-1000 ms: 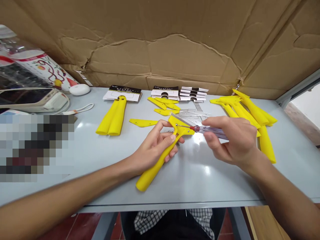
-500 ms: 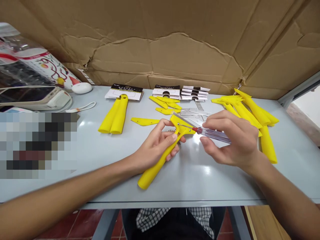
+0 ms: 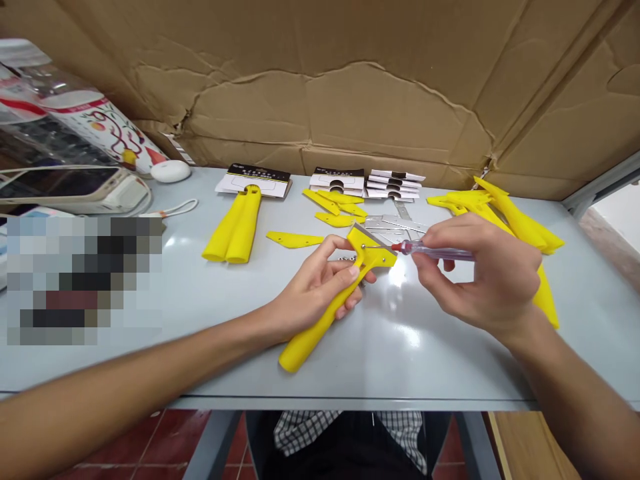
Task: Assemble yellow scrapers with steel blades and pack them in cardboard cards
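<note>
My left hand (image 3: 320, 283) is wrapped round the neck of a yellow scraper (image 3: 313, 333), its handle slanting down toward the table's front edge. A metal blade edge (image 3: 375, 238) shows along the top of the scraper's head, which has two small screws. In my right hand (image 3: 485, 273) is a screwdriver (image 3: 440, 252) with a clear purplish handle and a red collar. Its thin shaft reaches left across the head, and the tip is at the left screw. Some small screws (image 3: 346, 259) lie just behind my left fingers.
Yellow plates (image 3: 295, 240) and metal blades (image 3: 393, 227) lie behind the scraper. Two yellow handles (image 3: 240, 227) rest at left by black-and-white cards (image 3: 255, 181); more yellow handles (image 3: 525, 223) are piled right. A bottle (image 3: 95, 120) and a phone-like device (image 3: 65, 187) are far left. Cardboard (image 3: 320, 107) stands behind.
My right fingers have shifted along the screwdriver's handle and curled closer around it, the handle now lying flatter. The tip stays at the left screw. My view has shifted slightly.
</note>
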